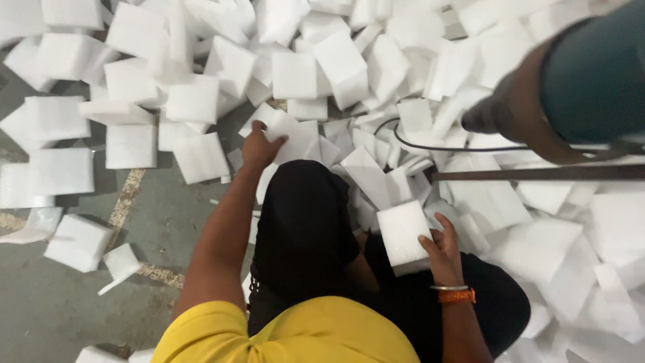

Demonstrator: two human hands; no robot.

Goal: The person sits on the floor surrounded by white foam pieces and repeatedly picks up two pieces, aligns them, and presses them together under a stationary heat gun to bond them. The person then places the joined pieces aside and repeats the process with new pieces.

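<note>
Over scattered foam, right hand [443, 249] grips white block [402, 232].

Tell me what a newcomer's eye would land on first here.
A heap of white foam blocks covers the grey floor across the top and right. The left hand grips one foam piece in the heap; the right hand holds a foam block near the lap.

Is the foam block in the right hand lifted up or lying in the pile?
Lifted. The right hand grips the foam block by its edge, holding it above the lap, apart from the pile.
</note>
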